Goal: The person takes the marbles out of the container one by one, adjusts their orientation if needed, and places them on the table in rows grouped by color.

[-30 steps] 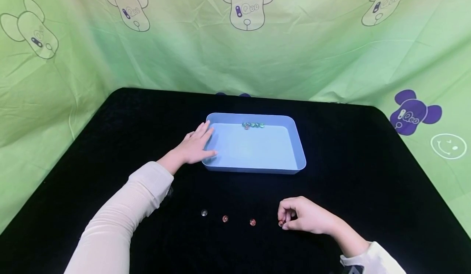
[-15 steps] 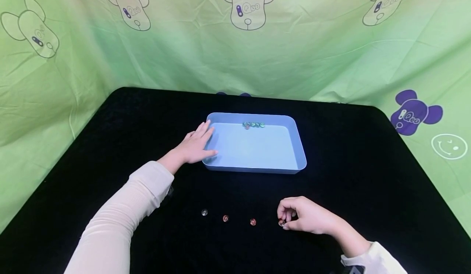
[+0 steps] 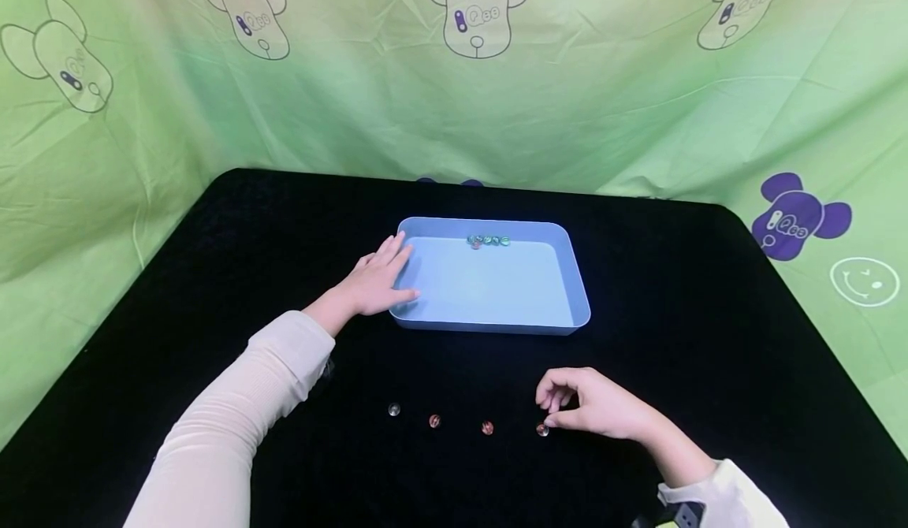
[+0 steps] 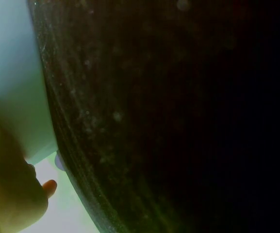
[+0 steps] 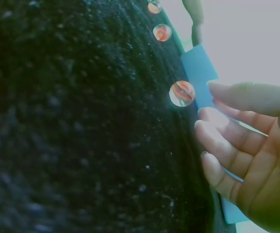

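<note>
My left hand [image 3: 373, 282] rests with spread fingers on the left side of a light blue tray [image 3: 496, 295]. Inside, along the far wall, sit several green glass marbles [image 3: 495, 240] in a row, with a reddish marble [image 3: 476, 245] in front. On the black cloth nearer me, a clear marble [image 3: 393, 410] and two red-swirled marbles [image 3: 487, 429] lie spaced out in a line. A further red-swirled marble [image 5: 182, 93] ends this line at the right. Just above it is my right hand [image 3: 596, 403], its fingers loosely curved and thumb apart from the marble in the right wrist view.
The black cloth [image 3: 660, 299] covers the whole table. Green printed fabric [image 3: 355, 118] hangs behind and at both sides. My left sleeve [image 3: 234, 410] crosses the left part of the table.
My right hand has let go of the rightmost red-swirled marble and risen slightly; that marble stays on the cloth. My left hand and the tray have not moved.
</note>
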The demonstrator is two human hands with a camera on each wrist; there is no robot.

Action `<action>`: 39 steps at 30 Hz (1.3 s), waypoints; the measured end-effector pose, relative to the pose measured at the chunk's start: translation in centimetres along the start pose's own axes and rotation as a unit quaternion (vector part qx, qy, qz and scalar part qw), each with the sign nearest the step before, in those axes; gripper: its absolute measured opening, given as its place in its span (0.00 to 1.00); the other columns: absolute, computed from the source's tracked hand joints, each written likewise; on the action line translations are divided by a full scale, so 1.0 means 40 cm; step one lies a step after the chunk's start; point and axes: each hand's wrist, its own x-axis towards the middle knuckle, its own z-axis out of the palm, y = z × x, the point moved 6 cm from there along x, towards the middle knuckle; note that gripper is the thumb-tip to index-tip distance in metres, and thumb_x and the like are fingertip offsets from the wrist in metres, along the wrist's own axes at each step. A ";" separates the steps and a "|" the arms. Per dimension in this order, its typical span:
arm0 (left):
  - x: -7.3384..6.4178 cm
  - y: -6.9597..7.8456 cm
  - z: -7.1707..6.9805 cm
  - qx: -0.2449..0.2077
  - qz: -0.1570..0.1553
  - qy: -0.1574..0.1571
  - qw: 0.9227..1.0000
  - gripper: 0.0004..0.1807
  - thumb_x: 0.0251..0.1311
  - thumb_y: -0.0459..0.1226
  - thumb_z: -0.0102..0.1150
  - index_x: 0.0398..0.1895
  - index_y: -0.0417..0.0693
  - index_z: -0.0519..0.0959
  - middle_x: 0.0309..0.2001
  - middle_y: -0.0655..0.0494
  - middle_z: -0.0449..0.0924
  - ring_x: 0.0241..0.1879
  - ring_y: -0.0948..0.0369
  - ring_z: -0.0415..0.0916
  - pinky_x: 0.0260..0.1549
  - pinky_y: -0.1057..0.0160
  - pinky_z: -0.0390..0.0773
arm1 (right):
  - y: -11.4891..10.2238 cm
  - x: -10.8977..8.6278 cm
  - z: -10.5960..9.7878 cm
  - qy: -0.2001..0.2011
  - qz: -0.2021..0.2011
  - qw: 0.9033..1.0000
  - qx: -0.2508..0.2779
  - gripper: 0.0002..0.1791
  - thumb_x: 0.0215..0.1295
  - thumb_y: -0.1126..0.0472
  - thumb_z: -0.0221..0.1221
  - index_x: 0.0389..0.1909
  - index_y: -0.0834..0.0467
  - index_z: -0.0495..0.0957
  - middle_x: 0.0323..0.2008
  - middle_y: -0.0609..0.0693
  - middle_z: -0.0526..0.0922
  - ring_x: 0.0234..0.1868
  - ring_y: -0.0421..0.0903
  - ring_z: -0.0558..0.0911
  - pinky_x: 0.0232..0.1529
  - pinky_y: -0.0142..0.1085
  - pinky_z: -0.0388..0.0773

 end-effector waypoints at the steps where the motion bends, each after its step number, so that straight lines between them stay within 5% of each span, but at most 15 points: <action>1: 0.000 0.000 0.000 0.000 -0.001 0.000 1.000 0.44 0.54 0.58 0.43 0.66 0.45 0.42 0.67 0.53 0.27 0.64 0.58 0.25 0.56 0.48 0.43 | 0.001 0.001 -0.003 0.003 0.000 1.000 0.002 0.10 0.46 0.69 0.61 0.30 0.57 0.73 0.27 0.47 0.75 0.27 0.36 0.75 0.29 0.31 0.72; 16: 0.003 -0.002 0.005 0.002 0.001 0.000 1.000 0.44 0.54 0.58 0.43 0.66 0.45 0.42 0.67 0.51 0.29 0.64 0.55 0.27 0.55 0.48 0.44 | -0.001 0.037 -0.067 0.046 -0.014 0.999 0.016 0.09 0.49 0.68 0.61 0.32 0.61 0.73 0.27 0.51 0.77 0.28 0.38 0.75 0.29 0.31 0.71; 28: -0.001 0.000 -0.002 0.000 0.004 0.005 1.000 0.43 0.54 0.57 0.44 0.66 0.44 0.44 0.67 0.50 0.30 0.64 0.56 0.27 0.55 0.47 0.44 | -0.008 0.088 -0.122 0.072 0.018 0.997 0.022 0.08 0.50 0.71 0.59 0.32 0.66 0.74 0.28 0.59 0.77 0.30 0.39 0.76 0.32 0.32 0.72; 39: 0.000 -0.001 0.000 0.007 0.006 0.002 1.000 0.44 0.54 0.58 0.43 0.66 0.43 0.43 0.67 0.50 0.29 0.64 0.56 0.27 0.55 0.47 0.44 | -0.014 0.119 -0.175 0.112 0.029 0.993 0.029 0.06 0.50 0.71 0.59 0.31 0.64 0.75 0.27 0.51 0.77 0.29 0.40 0.74 0.32 0.31 0.70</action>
